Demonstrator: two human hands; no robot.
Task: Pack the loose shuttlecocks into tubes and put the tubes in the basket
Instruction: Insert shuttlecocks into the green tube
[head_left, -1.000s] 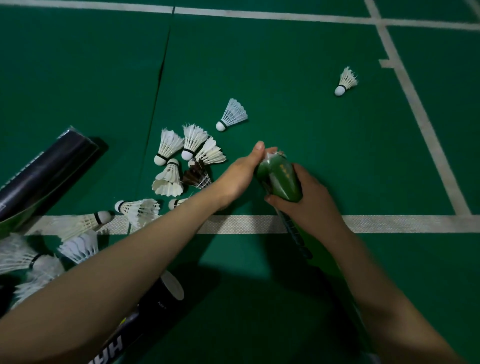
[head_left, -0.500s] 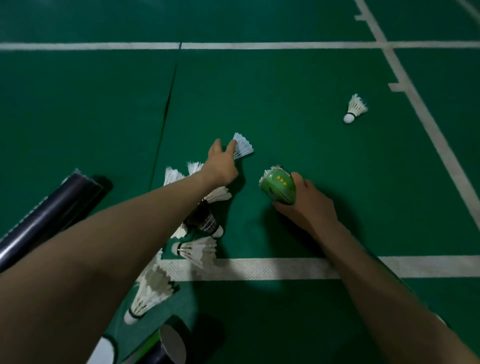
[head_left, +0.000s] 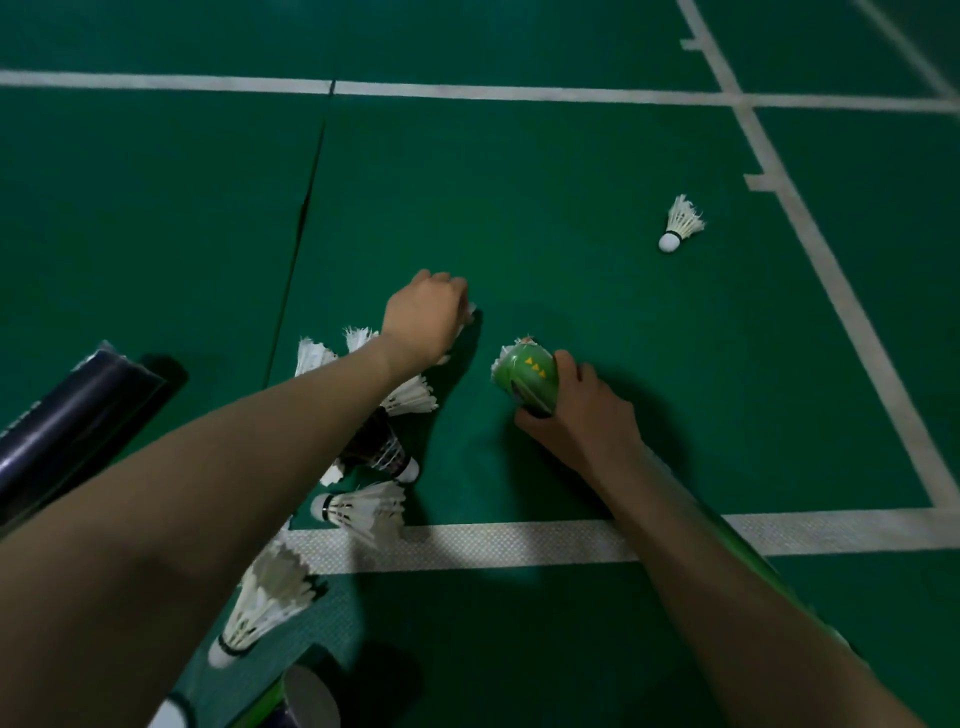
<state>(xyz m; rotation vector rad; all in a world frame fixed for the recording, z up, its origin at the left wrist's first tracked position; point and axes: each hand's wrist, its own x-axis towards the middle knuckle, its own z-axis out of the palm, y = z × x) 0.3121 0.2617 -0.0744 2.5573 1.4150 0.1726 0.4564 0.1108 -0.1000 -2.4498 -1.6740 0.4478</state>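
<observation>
Right hand (head_left: 582, 421) wraps the green tube (head_left: 525, 379), feathers protruding from its mouth. Left hand (head_left: 423, 317), at 9 o'clock of the tube, closes on a shuttlecock (head_left: 470, 310), mostly hidden. One stray shuttlecock (head_left: 680, 224) lies at 2 o'clock.

The green tube (head_left: 525, 379) looks glossy and smooth; the dark tube (head_left: 62, 431) shines like plastic film. Feathered shuttlecocks (head_left: 363, 512) lie on matt court flooring (head_left: 571, 218), its white line (head_left: 467, 545) textured.

The right hand (head_left: 582, 415) grips a green tube (head_left: 525, 378); the left hand (head_left: 423, 317) closes over a white shuttlecock (head_left: 469, 313) on the green floor (head_left: 571, 218).
</observation>
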